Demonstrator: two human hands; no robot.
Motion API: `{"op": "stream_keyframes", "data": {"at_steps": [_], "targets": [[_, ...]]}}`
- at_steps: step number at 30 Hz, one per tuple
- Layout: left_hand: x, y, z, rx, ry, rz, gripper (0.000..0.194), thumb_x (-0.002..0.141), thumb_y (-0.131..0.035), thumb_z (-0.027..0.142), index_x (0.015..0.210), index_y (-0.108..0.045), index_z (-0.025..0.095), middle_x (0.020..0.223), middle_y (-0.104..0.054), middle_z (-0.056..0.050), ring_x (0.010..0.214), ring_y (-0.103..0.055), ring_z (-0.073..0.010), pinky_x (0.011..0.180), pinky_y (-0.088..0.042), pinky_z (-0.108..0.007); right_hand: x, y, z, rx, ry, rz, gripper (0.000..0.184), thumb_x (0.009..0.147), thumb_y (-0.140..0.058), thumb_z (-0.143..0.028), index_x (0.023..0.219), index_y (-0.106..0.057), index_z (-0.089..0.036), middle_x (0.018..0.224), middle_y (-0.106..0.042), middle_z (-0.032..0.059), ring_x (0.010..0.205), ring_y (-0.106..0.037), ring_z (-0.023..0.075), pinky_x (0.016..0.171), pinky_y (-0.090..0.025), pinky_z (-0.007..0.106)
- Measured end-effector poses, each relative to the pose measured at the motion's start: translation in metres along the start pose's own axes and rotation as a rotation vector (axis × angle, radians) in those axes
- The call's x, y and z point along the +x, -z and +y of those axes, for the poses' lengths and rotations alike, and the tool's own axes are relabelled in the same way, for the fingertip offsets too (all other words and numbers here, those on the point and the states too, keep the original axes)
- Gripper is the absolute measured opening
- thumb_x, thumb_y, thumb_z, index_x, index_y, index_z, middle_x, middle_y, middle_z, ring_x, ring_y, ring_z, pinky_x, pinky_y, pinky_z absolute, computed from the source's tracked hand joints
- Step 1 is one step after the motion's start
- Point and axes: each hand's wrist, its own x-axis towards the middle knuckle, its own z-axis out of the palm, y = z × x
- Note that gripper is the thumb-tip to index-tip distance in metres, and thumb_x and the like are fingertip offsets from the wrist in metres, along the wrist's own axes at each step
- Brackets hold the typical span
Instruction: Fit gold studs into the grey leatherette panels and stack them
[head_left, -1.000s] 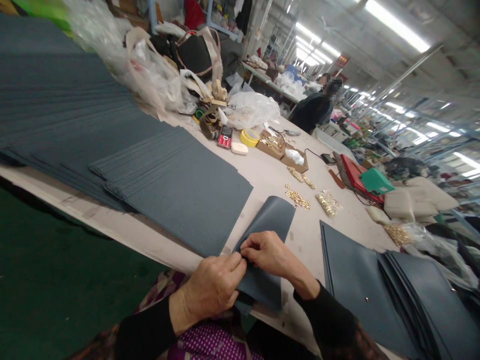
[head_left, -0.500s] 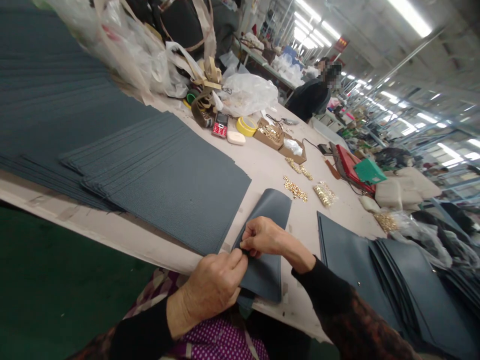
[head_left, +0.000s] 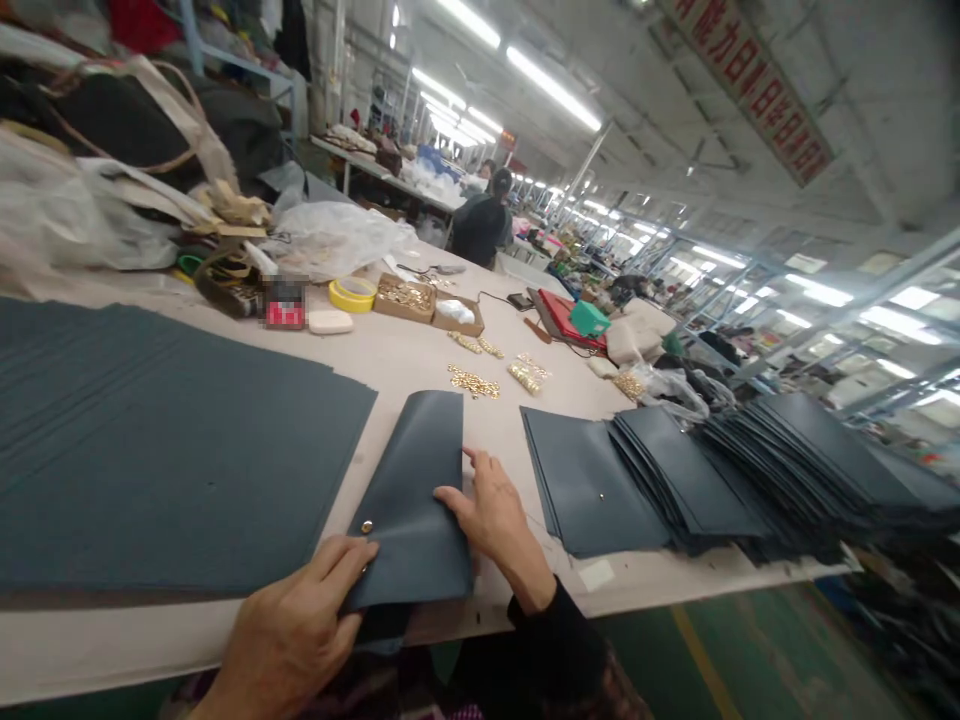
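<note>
A folded dark blue-grey leather panel [head_left: 420, 470] lies at the table's front edge, its left side curving up into a soft fold. One round gold stud [head_left: 367, 526] shows near its left edge. My left hand [head_left: 300, 610] pinches the panel's lower left edge between thumb and fingers, just below the stud. My right hand [head_left: 495, 515] rests at the panel's right edge, its thumb stretched over the leather and its fingers apart. Left of the panel lies a broad stack of similar dark sheets [head_left: 187, 450].
To the right are piled panels [head_left: 592, 480], one with a small stud. Behind lie loose gold hardware [head_left: 474, 381], a bagged packet of gold pieces [head_left: 529, 373], cardboard boxes [head_left: 405, 297], yellow tape [head_left: 352, 294] and plastic bags [head_left: 337, 238]. A person [head_left: 480, 225] in dark clothes is farther back.
My right hand has left the pinch beside my left hand and moved to the panel's right edge, fingers spread. The gold stud is now visible. My view has turned to the right.
</note>
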Motion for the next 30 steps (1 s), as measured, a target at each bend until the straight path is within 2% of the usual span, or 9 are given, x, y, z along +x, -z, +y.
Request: {"op": "stream_keyframes", "data": {"at_steps": [4,7,10,14,17,19,21,26,30], "targets": [[0.008,0.003,0.011,-0.219,0.099,-0.038,0.036,0.075,-0.047,0.012,0.106,-0.058,0.025,0.106,-0.068,0.0,0.087,-0.07,-0.0162,0.072,-0.054,-0.024,0.002,0.009,0.022,0.4,-0.125,-0.167,0.062,0.073,-0.065,-0.02,0.133,-0.05,-0.018,0.068,-0.054,-0.0058,0.063,-0.054,0.0131,0.064,-0.044,0.024],[0.014,0.015,0.028,-0.429,0.218,-0.111,0.021,0.079,-0.059,0.023,0.1,-0.059,0.024,0.098,-0.066,-0.002,0.092,-0.066,-0.0192,0.08,-0.053,-0.029,0.008,0.042,0.035,0.409,-0.075,-0.1,0.055,0.073,-0.063,-0.022,0.127,-0.054,-0.017,0.065,-0.047,-0.0072,0.06,-0.048,0.0111,0.06,-0.04,0.023],[0.015,0.027,0.043,-0.559,0.363,-0.217,0.012,0.087,-0.058,0.031,0.095,-0.058,0.022,0.089,-0.063,-0.002,0.081,-0.062,-0.0182,0.074,-0.05,-0.03,0.019,0.109,0.066,0.267,-0.092,0.022,0.057,0.076,-0.062,-0.028,0.131,-0.053,-0.018,0.069,-0.053,-0.0043,0.059,-0.049,0.0132,0.057,-0.038,0.026],[0.01,0.033,0.05,-0.747,0.436,-0.268,0.021,0.099,-0.037,0.027,0.099,-0.058,0.022,0.094,-0.062,-0.002,0.089,-0.06,-0.016,0.082,-0.046,-0.028,0.039,0.204,0.13,-0.214,-0.291,0.28,0.054,0.074,-0.07,-0.025,0.126,-0.062,-0.016,0.078,-0.065,0.0071,0.065,-0.058,0.0197,0.064,-0.04,0.035],[0.006,0.033,0.05,-0.827,0.442,-0.271,0.023,0.1,-0.035,0.027,0.104,-0.057,0.022,0.098,-0.063,-0.002,0.097,-0.059,-0.0153,0.089,-0.044,-0.027,0.039,0.23,0.16,-0.54,-0.341,0.297,0.047,0.075,-0.07,-0.023,0.12,-0.067,-0.01,0.089,-0.068,0.0217,0.073,-0.064,0.0285,0.065,-0.039,0.041],[0.005,0.033,0.049,-0.853,0.456,-0.276,0.024,0.101,-0.034,0.028,0.106,-0.057,0.022,0.1,-0.063,-0.003,0.097,-0.059,-0.0152,0.09,-0.044,-0.027,0.03,0.214,0.156,-0.562,-0.271,0.315,0.042,0.077,-0.069,-0.026,0.116,-0.069,-0.011,0.094,-0.069,0.0244,0.079,-0.066,0.0311,0.068,-0.041,0.043],[0.006,0.033,0.048,-0.855,0.461,-0.282,0.026,0.101,-0.033,0.029,0.106,-0.057,0.021,0.101,-0.064,-0.004,0.097,-0.06,-0.0153,0.09,-0.045,-0.027,0.015,0.174,0.13,-0.337,-0.164,0.26,0.034,0.079,-0.067,-0.032,0.109,-0.072,-0.016,0.093,-0.072,0.0189,0.081,-0.067,0.0286,0.073,-0.046,0.04],[0.007,0.036,0.043,-0.796,0.392,-0.281,0.024,0.101,-0.033,0.026,0.108,-0.055,0.021,0.104,-0.063,-0.005,0.102,-0.059,-0.0161,0.092,-0.045,-0.029,-0.03,0.057,0.017,0.255,0.277,-0.213,0.025,0.088,-0.06,-0.035,0.103,-0.072,-0.02,0.095,-0.073,0.0079,0.081,-0.067,0.0199,0.076,-0.051,0.031],[0.001,0.041,0.038,-0.661,0.386,-0.27,0.025,0.101,-0.029,0.022,0.103,-0.054,0.02,0.101,-0.062,-0.006,0.097,-0.059,-0.0179,0.089,-0.047,-0.033,-0.043,0.011,-0.045,0.369,0.539,-0.371,0.018,0.091,-0.06,-0.023,0.105,-0.071,-0.02,0.087,-0.069,0.0045,0.077,-0.064,0.0151,0.073,-0.049,0.026]]}}
